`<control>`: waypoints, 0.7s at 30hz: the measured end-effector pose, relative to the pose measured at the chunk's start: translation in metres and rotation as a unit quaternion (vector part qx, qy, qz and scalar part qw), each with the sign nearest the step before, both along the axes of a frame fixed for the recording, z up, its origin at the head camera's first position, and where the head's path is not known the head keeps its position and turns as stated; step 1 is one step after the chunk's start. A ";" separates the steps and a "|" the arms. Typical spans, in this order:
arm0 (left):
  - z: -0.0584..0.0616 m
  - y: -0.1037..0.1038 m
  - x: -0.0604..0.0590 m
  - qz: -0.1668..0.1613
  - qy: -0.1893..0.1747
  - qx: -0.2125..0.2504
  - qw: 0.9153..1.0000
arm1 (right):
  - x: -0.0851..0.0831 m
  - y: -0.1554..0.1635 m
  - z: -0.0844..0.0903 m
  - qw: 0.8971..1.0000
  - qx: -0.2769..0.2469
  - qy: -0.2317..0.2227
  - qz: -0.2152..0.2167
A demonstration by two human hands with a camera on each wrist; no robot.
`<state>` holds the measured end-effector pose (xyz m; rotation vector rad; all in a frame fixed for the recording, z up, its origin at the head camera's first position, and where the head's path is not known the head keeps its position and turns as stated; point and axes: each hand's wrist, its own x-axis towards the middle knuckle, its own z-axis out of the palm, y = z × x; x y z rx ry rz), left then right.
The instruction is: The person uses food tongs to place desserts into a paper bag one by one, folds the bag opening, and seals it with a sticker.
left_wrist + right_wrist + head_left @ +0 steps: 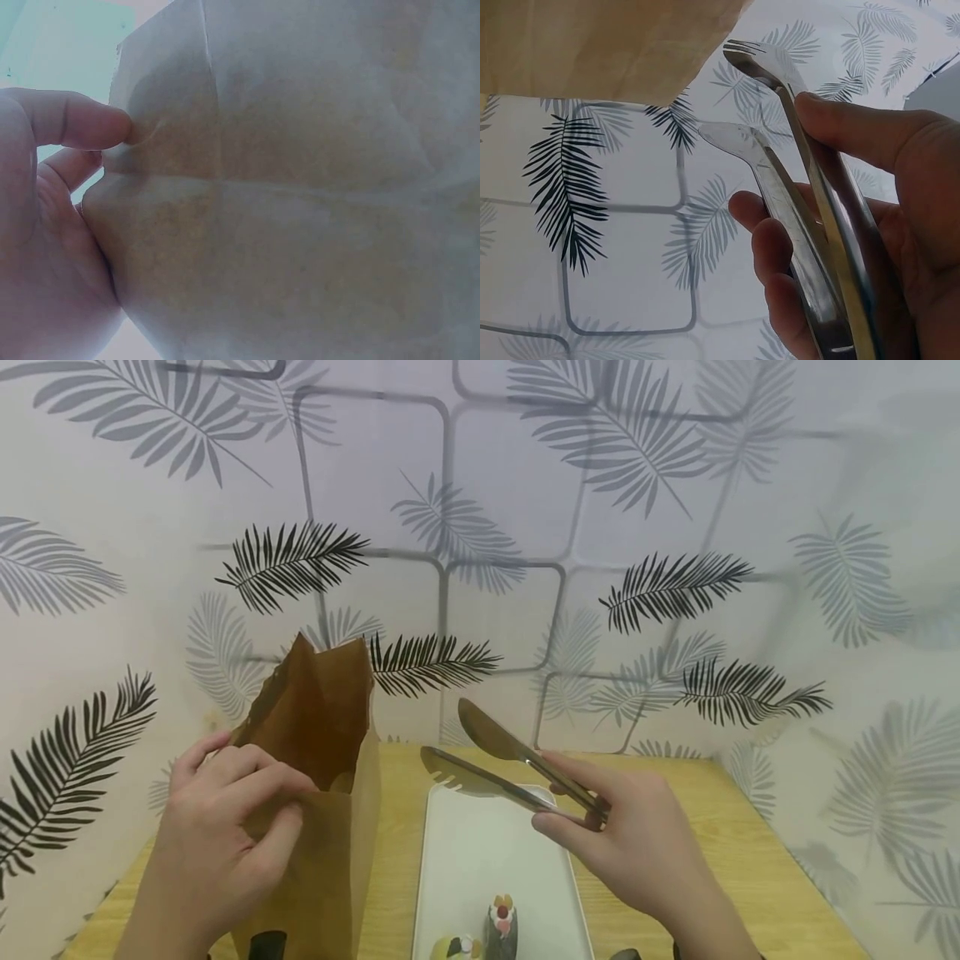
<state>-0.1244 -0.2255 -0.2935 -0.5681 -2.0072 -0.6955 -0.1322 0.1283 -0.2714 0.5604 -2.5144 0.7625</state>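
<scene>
A tall brown paper bag [326, 860] stands at the left with its mouth open. My left hand [228, 827] pinches the near rim of the bag, thumb outside and fingers over the edge; in the left wrist view the thumb [94, 124] lies against creased paper [315, 255]. Metal serving tongs [491, 732] are in my right hand [630, 831], held between thumb and fingers. Their two ends are spread, one of them slotted, with nothing between them. They point left above the white tray [487, 843]. The right wrist view shows the tongs [832, 217] near the bag's side.
On the tray's near end sit a dark cake [501, 931] topped with cream and fruit and a yellow cake [455, 948], cut off by the frame. Beneath is a wood-grain table [712, 835]. A leaf-patterned cloth [510, 468] hangs behind it.
</scene>
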 end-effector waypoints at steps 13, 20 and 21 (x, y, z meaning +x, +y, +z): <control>-0.001 0.002 -0.001 -0.001 0.019 0.006 1.000 | 0.004 0.016 -0.012 0.999 0.005 -0.054 0.000; -0.002 0.002 -0.002 0.000 0.019 0.004 1.000 | 0.004 0.026 -0.022 0.996 0.012 -0.084 -0.002; -0.002 0.002 -0.002 0.000 0.019 0.004 1.000 | 0.004 0.028 -0.024 0.996 0.015 -0.087 -0.003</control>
